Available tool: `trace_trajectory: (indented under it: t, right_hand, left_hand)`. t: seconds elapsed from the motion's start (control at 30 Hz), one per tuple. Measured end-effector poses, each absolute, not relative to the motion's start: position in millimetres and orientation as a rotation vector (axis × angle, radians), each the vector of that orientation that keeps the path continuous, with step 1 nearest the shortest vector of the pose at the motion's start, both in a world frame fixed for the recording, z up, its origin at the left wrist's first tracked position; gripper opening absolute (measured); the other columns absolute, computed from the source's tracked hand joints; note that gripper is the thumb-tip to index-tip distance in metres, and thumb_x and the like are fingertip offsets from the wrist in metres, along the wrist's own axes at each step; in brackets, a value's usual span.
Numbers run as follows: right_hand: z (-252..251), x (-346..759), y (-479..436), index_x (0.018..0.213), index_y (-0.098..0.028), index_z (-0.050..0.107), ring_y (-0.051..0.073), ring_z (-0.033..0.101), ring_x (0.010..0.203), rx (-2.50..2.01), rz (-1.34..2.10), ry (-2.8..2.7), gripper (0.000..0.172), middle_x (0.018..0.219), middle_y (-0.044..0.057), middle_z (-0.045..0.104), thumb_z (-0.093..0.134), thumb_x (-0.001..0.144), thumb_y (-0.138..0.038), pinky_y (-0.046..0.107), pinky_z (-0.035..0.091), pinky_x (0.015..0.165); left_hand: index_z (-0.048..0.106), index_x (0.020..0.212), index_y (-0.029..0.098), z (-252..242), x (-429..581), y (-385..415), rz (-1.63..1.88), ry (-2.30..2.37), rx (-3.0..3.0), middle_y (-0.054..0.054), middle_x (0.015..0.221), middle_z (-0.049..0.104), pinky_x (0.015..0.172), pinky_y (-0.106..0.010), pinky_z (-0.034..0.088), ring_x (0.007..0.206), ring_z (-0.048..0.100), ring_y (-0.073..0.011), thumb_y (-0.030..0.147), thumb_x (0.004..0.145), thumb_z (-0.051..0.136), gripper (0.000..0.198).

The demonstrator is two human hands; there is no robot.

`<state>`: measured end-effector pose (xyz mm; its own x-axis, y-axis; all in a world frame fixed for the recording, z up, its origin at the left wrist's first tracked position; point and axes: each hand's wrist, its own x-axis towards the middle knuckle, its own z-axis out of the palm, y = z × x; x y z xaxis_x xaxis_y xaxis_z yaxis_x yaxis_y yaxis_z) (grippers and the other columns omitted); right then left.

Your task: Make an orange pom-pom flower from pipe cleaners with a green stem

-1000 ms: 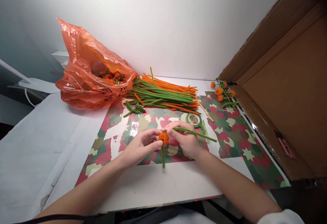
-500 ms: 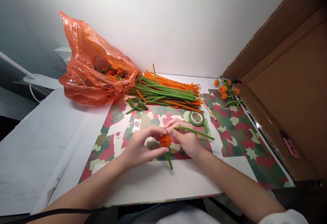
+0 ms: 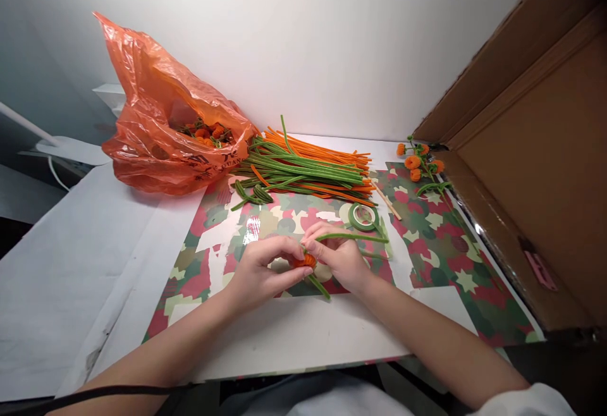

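Roughly crosswise, the upper green stem (image 3: pixel 355 236), its tip (image 3: pixel 386 240) rightward.

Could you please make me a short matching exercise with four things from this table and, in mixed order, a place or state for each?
1. Orange bag
2. Green tape roll
3. Orange pompom
4. Flower spray

A. Held by the left hand
B. Beside the cardboard on the right
C. Open, with orange flowers inside
D. Lying just beyond the right hand

Pairs: 1-C; 2-D; 3-A; 4-B
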<state>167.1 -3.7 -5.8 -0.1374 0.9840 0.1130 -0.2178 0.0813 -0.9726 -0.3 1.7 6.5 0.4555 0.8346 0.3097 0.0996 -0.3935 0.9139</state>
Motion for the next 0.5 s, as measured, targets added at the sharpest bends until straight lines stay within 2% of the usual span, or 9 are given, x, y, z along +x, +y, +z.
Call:
trace_trajectory:
  t: [0.1,0.2,0.3,0.4,0.5]
  right_hand:
    - [-6.4,166.7,-2.8,0.068,-0.023,0.066,0.014,0.06,0.076,-0.881,1.344,-1.187,0.022,0.076,0.0,0.061,0.075,0.075,-0.042,0.029,0.049,0.071]
    - [-6.2,167.8,-1.9,0.068,-0.023,0.066,0.015,0.059,0.076,-0.878,1.309,-1.198,0.021,0.076,0.0,0.062,0.073,0.077,-0.041,0.03,0.049,0.071]
    - [-6.5,169.4,-1.1,0.068,-0.023,0.067,0.015,0.059,0.074,-0.892,1.239,-1.221,0.02,0.074,0.0,0.064,0.073,0.078,-0.04,0.03,0.048,0.07]
    - [-7.1,170.6,-0.9,0.068,-0.023,0.068,0.015,0.059,0.072,-0.908,1.196,-1.255,0.019,0.072,0.0,0.064,0.072,0.078,-0.038,0.029,0.047,0.068]
    - [-7.7,171.3,-1.7,0.069,-0.024,0.068,0.016,0.059,0.076,-0.924,1.177,-1.332,0.019,0.073,0.001,0.066,0.071,0.08,-0.039,0.03,0.047,0.07]
  left_hand:
    - [0.061,0.073,0.018,5.2,0.3,0.3,1.021,0.771,1.769,0.0,0.068,0.066,0.059,-0.023,0.05,0.062,0.061,-0.012,0.014,0.076,0.07,0.01]
    - [0.059,0.084,0.02,3.6,0.2,-1.7,1.008,0.793,1.604,0.001,0.077,0.065,0.065,-0.023,0.053,0.067,0.063,-0.0122,0.015,0.076,0.071,0.015]
    - [0.059,0.095,0.02,3.0,-0.5,-0.8,0.971,0.804,1.405,-0.002,0.086,0.064,0.07,-0.024,0.054,0.077,0.064,-0.0142,0.024,0.079,0.069,0.019]
    - [0.064,0.088,0.017,4.2,-1.6,3.6,0.82,0.827,1.245,-0.002,0.078,0.064,0.066,-0.023,0.053,0.071,0.062,-0.013,0.036,0.084,0.064,0.019]
    - [0.067,0.079,0.017,5.2,-2.2,7.5,0.71,0.845,1.165,0.001,0.068,0.063,0.062,-0.019,0.05,0.063,0.059,-0.0098,0.038,0.083,0.066,0.022]
